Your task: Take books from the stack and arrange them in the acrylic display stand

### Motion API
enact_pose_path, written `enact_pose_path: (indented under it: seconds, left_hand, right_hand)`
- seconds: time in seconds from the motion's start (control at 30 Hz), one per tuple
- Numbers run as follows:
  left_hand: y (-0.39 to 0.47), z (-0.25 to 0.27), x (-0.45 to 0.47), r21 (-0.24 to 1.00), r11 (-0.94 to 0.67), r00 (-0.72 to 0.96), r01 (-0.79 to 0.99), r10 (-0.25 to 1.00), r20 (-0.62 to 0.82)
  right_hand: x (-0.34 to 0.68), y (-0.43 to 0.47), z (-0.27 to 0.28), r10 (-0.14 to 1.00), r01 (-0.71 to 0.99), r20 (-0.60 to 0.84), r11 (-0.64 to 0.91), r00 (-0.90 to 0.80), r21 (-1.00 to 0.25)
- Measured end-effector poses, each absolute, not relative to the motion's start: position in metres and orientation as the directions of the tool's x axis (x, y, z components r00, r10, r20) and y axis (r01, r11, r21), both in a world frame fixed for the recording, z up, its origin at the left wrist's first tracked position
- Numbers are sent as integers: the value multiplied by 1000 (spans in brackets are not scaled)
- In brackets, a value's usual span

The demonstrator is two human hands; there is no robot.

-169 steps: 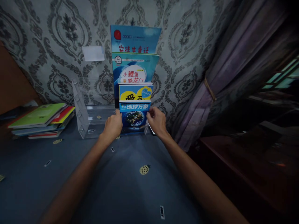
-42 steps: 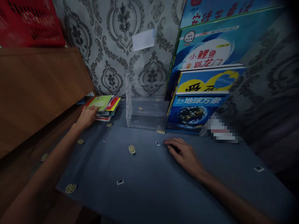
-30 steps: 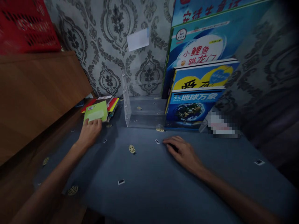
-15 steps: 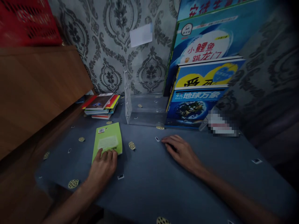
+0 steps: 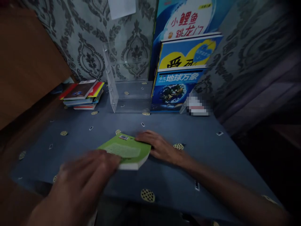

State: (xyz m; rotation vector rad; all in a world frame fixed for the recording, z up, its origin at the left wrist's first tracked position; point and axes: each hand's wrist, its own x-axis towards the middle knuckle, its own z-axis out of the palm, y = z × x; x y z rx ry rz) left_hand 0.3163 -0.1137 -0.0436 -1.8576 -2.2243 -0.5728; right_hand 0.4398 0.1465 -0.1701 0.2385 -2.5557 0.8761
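A green book (image 5: 128,150) is raised and tilted above the blue tablecloth, its back cover with a barcode facing up and its white page edges toward me. My left hand (image 5: 86,177), smeared by motion, is closed on its near left side. At the far right corner, my right hand (image 5: 161,146) has its fingers on the cover and edge, closed on the book too; its thumb is partly hidden. Beyond the hands stands a clear acrylic rack (image 5: 131,105). Its right side holds upright books, the front one a blue book with a globe (image 5: 175,92).
A stack of books (image 5: 81,94) lies at the table's back left. Right of the rack is a blurred-out white item (image 5: 198,105). A wooden cabinet (image 5: 30,62) stands on the left, patterned wallpaper (image 5: 91,56) behind. The tablecloth (image 5: 164,182) ends at the near edge.
The green book has been lifted off the table and moved right, turned and tilted in my left hand. My right hand has come onto its far right corner. The view has shifted.
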Motion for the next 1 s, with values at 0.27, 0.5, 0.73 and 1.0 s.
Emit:
enact_pose_path:
  seconds: [0.27,0.5,0.73,1.0]
  left_hand:
    - [-16,2,254,211,-46,-57,976,887,458]
    - [55,-80,227,559,-97,104,823,994,20]
    - [67,-141,222,638,-21,-86,770,987,137]
    - [14,-150,199,552,9,-247,833,901,358]
  right_hand:
    - [454,92,-155,192,-32,62,155,-979,-987]
    - [456,99,-141,-344,221,-188,-57,-920,-974]
    - [454,147,-128,-163,226,-304,377,-939,-898]
    - [441,131,-131,79,-1,110,808,-991,-589]
